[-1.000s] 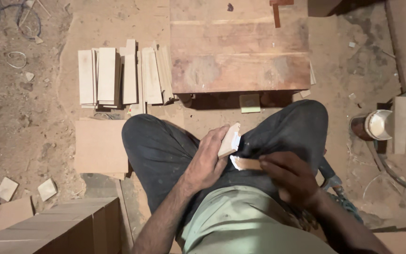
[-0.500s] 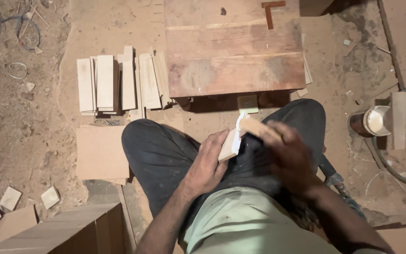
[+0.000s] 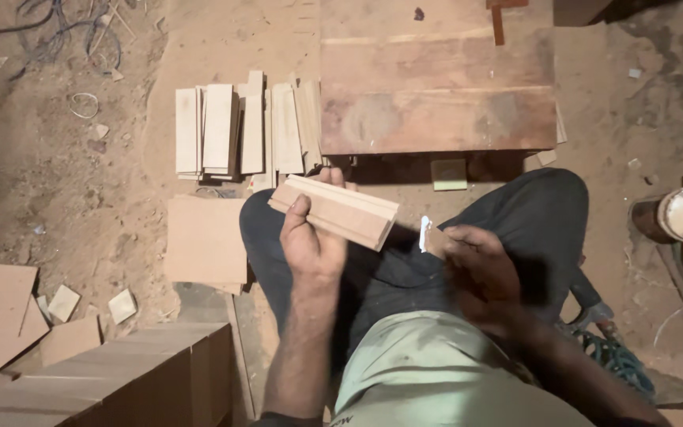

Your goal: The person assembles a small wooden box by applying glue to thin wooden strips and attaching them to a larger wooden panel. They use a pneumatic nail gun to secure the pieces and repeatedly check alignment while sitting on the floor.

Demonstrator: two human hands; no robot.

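My left hand (image 3: 310,241) grips a short moulded strip of pale wood (image 3: 337,209), held flat above my left knee with its stepped face up. My right hand (image 3: 476,273) hovers over my lap to the right, pinching a small folded piece of sandpaper (image 3: 428,236), white edge showing. The sandpaper is a short gap away from the strip's right end and not touching it. I sit on the ground in dark trousers and a light green shirt.
A row of similar pale wood strips (image 3: 239,130) lies on the sandy floor ahead left, beside a reddish wooden board (image 3: 436,87). A flat square board (image 3: 203,237) sits by my left knee. Offcuts (image 3: 65,304) lie at left, a tin can (image 3: 673,215) at right.
My left hand has turned the wood strip from end-on to flat and lifted it leftward. My right hand has pulled the sandpaper off the strip and moved back to the right.
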